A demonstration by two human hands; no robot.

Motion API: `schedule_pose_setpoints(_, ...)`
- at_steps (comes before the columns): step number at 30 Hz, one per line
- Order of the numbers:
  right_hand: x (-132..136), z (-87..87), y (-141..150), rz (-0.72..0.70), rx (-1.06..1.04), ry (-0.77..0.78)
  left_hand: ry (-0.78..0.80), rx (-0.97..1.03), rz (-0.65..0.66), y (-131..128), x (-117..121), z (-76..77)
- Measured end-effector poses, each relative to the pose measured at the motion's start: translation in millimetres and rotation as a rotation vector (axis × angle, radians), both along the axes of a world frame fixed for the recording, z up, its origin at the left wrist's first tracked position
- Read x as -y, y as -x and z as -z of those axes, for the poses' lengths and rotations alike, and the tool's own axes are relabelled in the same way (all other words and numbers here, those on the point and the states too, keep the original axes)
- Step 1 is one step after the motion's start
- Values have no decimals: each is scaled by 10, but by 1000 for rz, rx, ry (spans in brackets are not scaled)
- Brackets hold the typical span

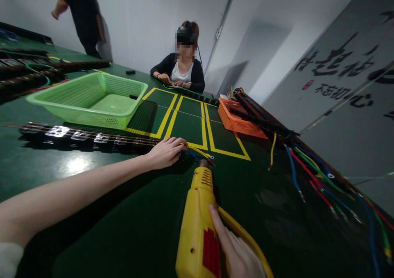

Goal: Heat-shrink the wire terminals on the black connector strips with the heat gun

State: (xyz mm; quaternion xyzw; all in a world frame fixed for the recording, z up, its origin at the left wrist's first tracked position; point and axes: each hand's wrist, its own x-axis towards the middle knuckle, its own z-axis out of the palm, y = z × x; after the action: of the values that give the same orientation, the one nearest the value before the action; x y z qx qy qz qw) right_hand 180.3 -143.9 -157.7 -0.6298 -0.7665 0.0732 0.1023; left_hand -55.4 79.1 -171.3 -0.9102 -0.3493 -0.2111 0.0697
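My left hand [166, 151] reaches across the green table and rests with curled fingers on the right end of a long black terminal strip [80, 137], pinching short coloured wires [200, 151] there. My right hand [237, 253] grips a yellow electric screwdriver [200, 224], index finger laid along its side. The tool's tip points at the wire ends just right of my left hand.
A green plastic basket [92, 101] stands behind the strip. An orange tray [238, 124] holds more black strips at the right. Several loose coloured wires [310, 171] trail along the right edge. A seated person [181, 70] works opposite; another person [81, 17] stands far left.
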Motion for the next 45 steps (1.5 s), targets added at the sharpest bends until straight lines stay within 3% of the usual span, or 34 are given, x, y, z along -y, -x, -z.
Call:
schedule_pose_setpoints(9, -71, 58, 372, -6, -15, -191, -21, -15, 26, -20, 16, -7)
schedule_pose_setpoints(16, -170, -58, 728, -32, -33, -151, -4, 2, 31, -26, -4, 2)
schedule_pose_setpoints(22, -186, -94, 942, 44, 45, -166, 40, 31, 10, -10, -32, 0)
schedule_pose_setpoints(31, -175, -65, 863, 35, -22, -205, 38, 25, 17, -1, -14, -17)
schedule_pose_setpoints(45, 39, 77, 368, 82, 14, -182, 7, -1, 9, 2, -3, -20)
